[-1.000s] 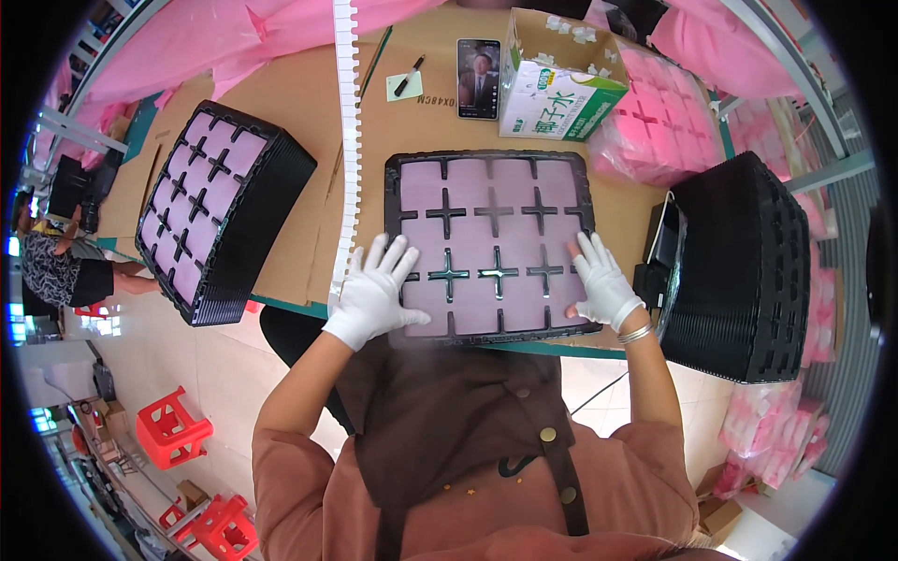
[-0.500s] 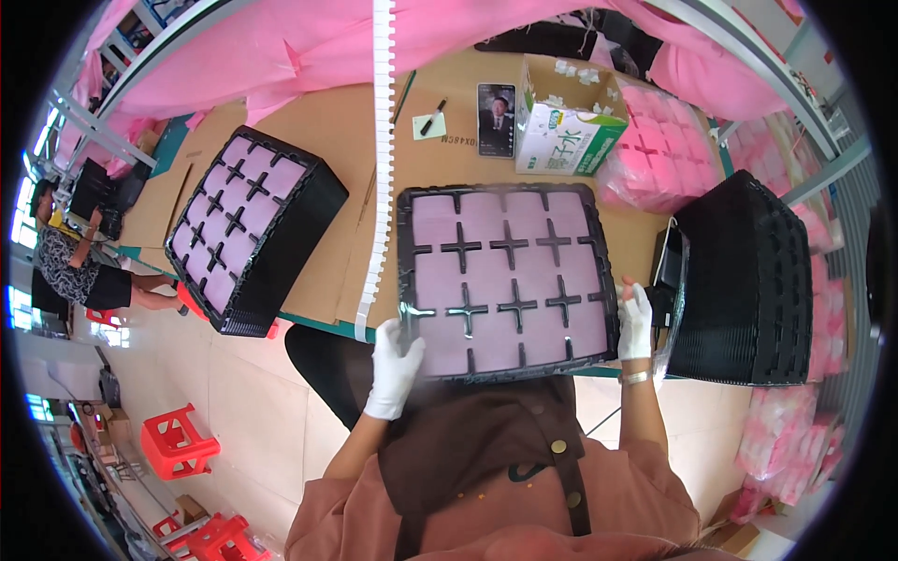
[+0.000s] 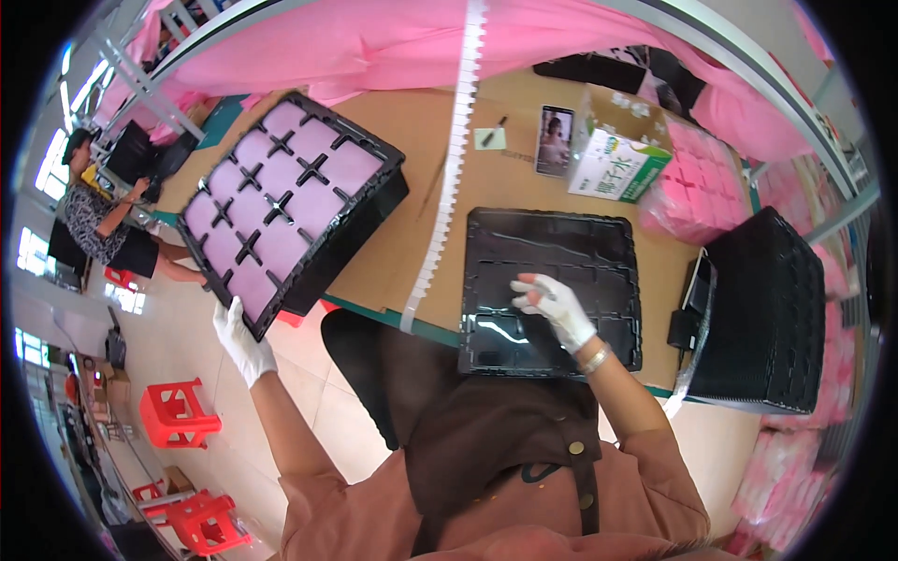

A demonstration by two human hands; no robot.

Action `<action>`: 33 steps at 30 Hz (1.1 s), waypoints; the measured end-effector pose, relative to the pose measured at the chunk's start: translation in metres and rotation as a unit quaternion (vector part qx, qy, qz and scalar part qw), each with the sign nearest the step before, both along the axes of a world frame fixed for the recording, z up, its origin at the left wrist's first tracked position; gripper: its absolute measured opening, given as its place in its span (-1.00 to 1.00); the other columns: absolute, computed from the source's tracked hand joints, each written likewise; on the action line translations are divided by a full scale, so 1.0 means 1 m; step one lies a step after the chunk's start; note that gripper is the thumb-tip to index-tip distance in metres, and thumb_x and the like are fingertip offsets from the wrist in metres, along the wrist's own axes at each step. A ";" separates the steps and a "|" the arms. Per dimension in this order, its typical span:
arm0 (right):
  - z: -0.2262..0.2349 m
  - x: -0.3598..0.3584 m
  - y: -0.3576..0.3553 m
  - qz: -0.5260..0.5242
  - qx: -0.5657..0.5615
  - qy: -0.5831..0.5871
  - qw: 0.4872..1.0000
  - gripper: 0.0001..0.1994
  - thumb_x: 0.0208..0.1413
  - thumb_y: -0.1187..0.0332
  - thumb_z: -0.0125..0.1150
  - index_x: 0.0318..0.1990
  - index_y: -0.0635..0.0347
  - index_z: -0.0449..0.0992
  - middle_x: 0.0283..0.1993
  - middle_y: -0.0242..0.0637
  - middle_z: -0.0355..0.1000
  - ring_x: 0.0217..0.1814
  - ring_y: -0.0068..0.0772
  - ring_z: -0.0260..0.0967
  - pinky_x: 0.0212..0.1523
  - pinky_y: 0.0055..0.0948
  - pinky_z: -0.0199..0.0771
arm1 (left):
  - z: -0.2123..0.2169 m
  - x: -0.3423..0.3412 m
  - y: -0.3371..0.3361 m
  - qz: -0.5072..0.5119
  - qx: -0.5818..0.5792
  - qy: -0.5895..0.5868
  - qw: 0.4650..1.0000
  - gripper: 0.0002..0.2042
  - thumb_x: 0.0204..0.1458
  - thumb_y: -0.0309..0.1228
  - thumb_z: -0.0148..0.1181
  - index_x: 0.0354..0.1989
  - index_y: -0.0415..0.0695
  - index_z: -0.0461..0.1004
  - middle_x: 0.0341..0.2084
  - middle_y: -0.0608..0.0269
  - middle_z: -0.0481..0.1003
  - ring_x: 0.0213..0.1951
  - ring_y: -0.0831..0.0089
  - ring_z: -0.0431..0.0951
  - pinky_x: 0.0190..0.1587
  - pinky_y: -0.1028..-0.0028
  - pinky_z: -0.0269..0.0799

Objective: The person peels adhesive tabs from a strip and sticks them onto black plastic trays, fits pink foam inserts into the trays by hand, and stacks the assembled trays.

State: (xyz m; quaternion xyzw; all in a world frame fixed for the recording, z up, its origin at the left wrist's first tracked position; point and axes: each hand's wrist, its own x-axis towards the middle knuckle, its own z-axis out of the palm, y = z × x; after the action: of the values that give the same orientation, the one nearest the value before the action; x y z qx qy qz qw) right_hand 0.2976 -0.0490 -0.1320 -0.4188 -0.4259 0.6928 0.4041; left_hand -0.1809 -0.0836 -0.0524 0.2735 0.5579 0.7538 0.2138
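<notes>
On the left lies a black plastic tray (image 3: pixel 309 178) filled with lilac pads in a grid, its black cross-shaped dividers showing between them. It sits on top of a stack of black trays (image 3: pixel 351 241). My left hand (image 3: pixel 245 346), in a white glove, grips the near left corner of the filled tray. Directly in front of me lies an empty black tray (image 3: pixel 552 243) with shallow compartments and a glossy surface. Above its middle is my right hand (image 3: pixel 561 313), also gloved in white, fingers loosely bent and apart, holding nothing. Whether it touches the tray is unclear.
A white notched strip (image 3: pixel 449 187) runs across the table between the trays. Toward the back are a phone (image 3: pixel 555 140), a pen on a note (image 3: pixel 490 137), a carton (image 3: pixel 617 154) and bagged pink pads (image 3: pixel 697 178). Another tray stack (image 3: pixel 762 309) stands right; red stools (image 3: pixel 180 413) are left.
The pad-filled tray has gone from in front of me onto the left stack, with my left hand on it. An empty tray shows in its place, and my right hand has come over it.
</notes>
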 end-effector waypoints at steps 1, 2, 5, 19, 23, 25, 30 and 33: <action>-0.005 -0.020 0.011 0.012 0.004 0.023 1.000 -0.39 0.14 0.15 0.18 0.24 0.34 0.19 0.22 0.00 0.28 0.03 -0.33 0.42 0.03 -0.43 0.36 | -0.017 -0.025 0.004 0.011 -0.027 -0.004 1.000 -0.69 0.05 -0.49 0.09 0.00 -0.27 0.39 -0.26 0.25 0.47 -0.25 0.48 0.50 -0.15 0.51 0.44; -0.021 -0.037 0.026 0.025 0.003 0.066 0.998 -0.35 0.14 0.18 0.17 0.30 0.33 0.10 0.30 0.03 0.17 0.05 -0.29 0.41 0.03 -0.41 0.37 | -0.029 -0.042 0.007 0.022 -0.054 -0.009 0.998 -0.74 0.04 -0.52 0.08 -0.06 -0.26 0.42 -0.33 0.29 0.47 -0.32 0.51 0.50 -0.21 0.53 0.44; -0.034 -0.094 0.070 -0.018 -0.021 0.088 0.996 -0.27 0.13 0.36 0.07 0.38 0.29 -0.17 0.41 0.05 -0.05 0.05 -0.22 0.40 0.05 -0.33 0.39 | -0.041 -0.042 0.007 0.036 -0.079 -0.018 0.996 -0.69 0.00 -0.53 0.13 -0.06 -0.34 0.37 -0.35 0.28 0.43 -0.35 0.51 0.44 -0.25 0.54 0.39; -0.047 -0.172 0.112 -0.070 -0.046 -0.027 0.996 -0.83 0.10 0.34 0.25 -0.26 0.24 0.48 -0.58 -0.44 0.35 -0.69 -0.65 0.23 -0.68 -0.65 0.14 | -0.051 -0.044 0.061 0.047 -0.137 -0.033 0.989 -0.46 0.04 -0.37 0.23 0.17 -0.31 0.20 0.02 0.00 0.37 0.02 0.32 0.39 0.11 0.41 0.28; -0.015 -0.156 0.090 -0.057 0.031 -0.049 0.997 -0.83 0.11 0.30 0.23 -0.30 0.23 0.48 -0.61 -0.46 0.34 -0.67 -0.72 0.22 -0.64 -0.68 0.11 | -0.065 -0.057 0.063 0.066 -0.139 -0.009 0.988 -0.44 0.04 -0.32 0.24 0.18 -0.31 0.20 0.03 -0.01 0.34 0.05 0.28 0.36 0.14 0.37 0.24; 0.000 -0.145 0.083 -0.066 0.044 -0.061 0.995 -0.81 0.11 0.28 0.24 -0.30 0.23 0.50 -0.59 -0.48 0.36 -0.64 -0.75 0.22 -0.61 -0.69 0.12 | -0.057 -0.033 0.062 0.180 -0.200 0.125 0.955 -0.45 0.05 -0.32 0.23 0.17 -0.31 0.22 0.03 -0.03 0.31 0.06 0.26 0.35 0.13 0.36 0.24; 0.032 -0.140 0.072 -0.055 0.045 -0.051 0.996 -0.79 0.11 0.28 0.23 -0.26 0.25 0.50 -0.57 -0.51 0.36 -0.61 -0.76 0.22 -0.57 -0.71 0.12 | -0.024 0.114 0.035 -0.132 -0.110 0.342 0.924 -0.52 -0.04 -0.27 0.29 0.02 -0.23 0.36 -0.13 0.06 0.36 -0.09 0.25 0.38 0.00 0.34 0.31; 0.037 -0.139 0.069 -0.026 0.065 -0.040 0.997 -0.76 0.11 0.28 0.23 -0.18 0.27 0.51 -0.55 -0.50 0.38 -0.60 -0.77 0.21 -0.57 -0.71 0.11 | -0.063 0.154 0.036 -0.428 -0.235 0.326 0.810 -0.63 -0.09 -0.25 0.35 -0.20 -0.28 0.50 -0.32 0.07 0.45 -0.22 0.26 0.51 -0.13 0.41 0.42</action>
State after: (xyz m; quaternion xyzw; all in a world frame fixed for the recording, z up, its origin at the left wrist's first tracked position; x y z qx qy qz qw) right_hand 0.1582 0.0204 -0.0950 -0.4299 -0.4747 0.6357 0.4309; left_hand -0.0267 -0.0477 -0.1152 0.6555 0.5814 0.2993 0.3779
